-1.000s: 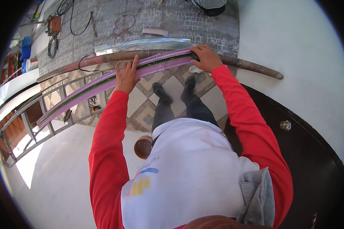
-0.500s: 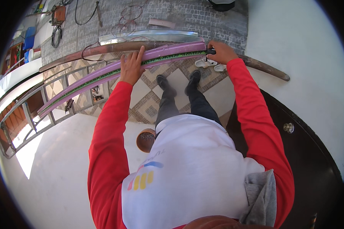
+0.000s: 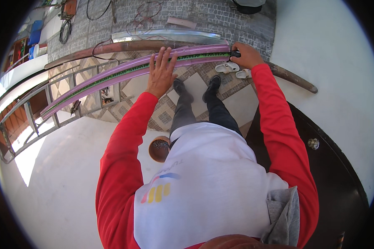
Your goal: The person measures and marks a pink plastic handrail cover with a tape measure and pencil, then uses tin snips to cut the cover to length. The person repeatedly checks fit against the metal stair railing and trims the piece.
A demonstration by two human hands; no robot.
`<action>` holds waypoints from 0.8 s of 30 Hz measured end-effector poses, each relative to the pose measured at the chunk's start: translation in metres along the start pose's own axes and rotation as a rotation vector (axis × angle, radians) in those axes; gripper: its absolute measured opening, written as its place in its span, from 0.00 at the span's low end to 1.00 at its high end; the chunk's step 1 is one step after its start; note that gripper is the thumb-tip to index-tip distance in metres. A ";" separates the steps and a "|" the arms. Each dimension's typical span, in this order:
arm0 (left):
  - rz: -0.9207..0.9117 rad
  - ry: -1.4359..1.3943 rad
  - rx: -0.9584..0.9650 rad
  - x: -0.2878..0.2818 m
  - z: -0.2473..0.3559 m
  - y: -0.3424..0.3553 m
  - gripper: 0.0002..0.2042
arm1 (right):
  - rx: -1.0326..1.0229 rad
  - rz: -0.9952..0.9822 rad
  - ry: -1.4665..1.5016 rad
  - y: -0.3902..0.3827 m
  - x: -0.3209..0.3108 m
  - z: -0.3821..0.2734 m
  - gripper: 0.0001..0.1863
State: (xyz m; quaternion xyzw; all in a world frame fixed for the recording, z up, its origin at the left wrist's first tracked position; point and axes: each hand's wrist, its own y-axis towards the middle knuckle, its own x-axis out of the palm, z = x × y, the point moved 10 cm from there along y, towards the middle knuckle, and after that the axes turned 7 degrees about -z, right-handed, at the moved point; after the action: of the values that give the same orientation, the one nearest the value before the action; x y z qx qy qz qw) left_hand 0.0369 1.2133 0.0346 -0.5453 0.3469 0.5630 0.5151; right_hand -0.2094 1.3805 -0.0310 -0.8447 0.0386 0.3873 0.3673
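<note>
A long pink metal channel [image 3: 210, 48] runs across in front of me, from the far left up to my right hand. Along its trough lies the green blade of a tape measure [image 3: 199, 55], with black markings. My right hand [image 3: 249, 57] is closed around the small black part of the tape measure at the channel's right end; most of that part is hidden by the fingers. Across the channel and blade, left of the right hand, rests my left hand [image 3: 161, 76], its fingers spread and pointing away from me.
A brown rail [image 3: 129, 47] passes just beyond the channel. Below left stands a metal ladder [image 3: 29, 116]. A silver channel [image 3: 166, 36] and cables lie on the paving. White sandals [image 3: 227, 67] are near my feet. An orange-brown pot [image 3: 157, 155] holds screws or nails. A dark door [image 3: 286, 137] is at right.
My left hand has slid a little right and toward me, its fingers now spread wider over the blade. The right hand keeps its hold, and the view has shifted slightly.
</note>
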 end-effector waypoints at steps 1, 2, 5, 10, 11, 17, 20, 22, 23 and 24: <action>0.002 -0.115 0.090 0.006 0.029 -0.001 0.44 | 0.007 -0.002 0.003 -0.001 0.000 0.000 0.24; -0.070 -0.135 0.151 0.020 0.060 0.000 0.42 | 0.002 0.005 0.008 -0.001 -0.001 -0.001 0.24; -0.117 -0.257 0.224 0.045 0.127 0.019 0.38 | -0.001 0.022 0.041 -0.002 -0.002 -0.002 0.24; -0.104 -0.057 0.120 0.068 0.151 0.056 0.41 | -0.077 0.148 -0.017 -0.007 -0.004 -0.008 0.22; -0.112 -0.010 0.095 0.072 0.151 0.060 0.42 | -0.073 0.175 -0.042 -0.008 -0.004 -0.008 0.22; -0.095 0.008 0.044 0.084 0.153 0.067 0.36 | -0.161 0.356 -0.046 -0.023 -0.003 -0.025 0.24; -0.081 0.023 0.018 0.086 0.155 0.069 0.35 | -0.116 0.301 -0.039 -0.021 0.002 -0.021 0.25; -0.069 -0.001 0.014 0.085 0.155 0.070 0.34 | -0.120 0.269 -0.038 -0.021 0.003 -0.019 0.27; -0.092 0.005 0.012 0.087 0.155 0.070 0.34 | -0.136 0.270 -0.042 -0.021 0.002 -0.019 0.28; -0.075 -0.006 0.011 0.086 0.155 0.071 0.33 | -0.127 0.260 -0.045 -0.022 0.002 -0.016 0.29</action>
State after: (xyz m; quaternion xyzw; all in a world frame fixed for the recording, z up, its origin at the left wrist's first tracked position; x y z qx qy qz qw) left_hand -0.0599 1.3620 -0.0351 -0.5534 0.3279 0.5430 0.5397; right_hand -0.1904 1.3860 -0.0124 -0.8452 0.1147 0.4522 0.2609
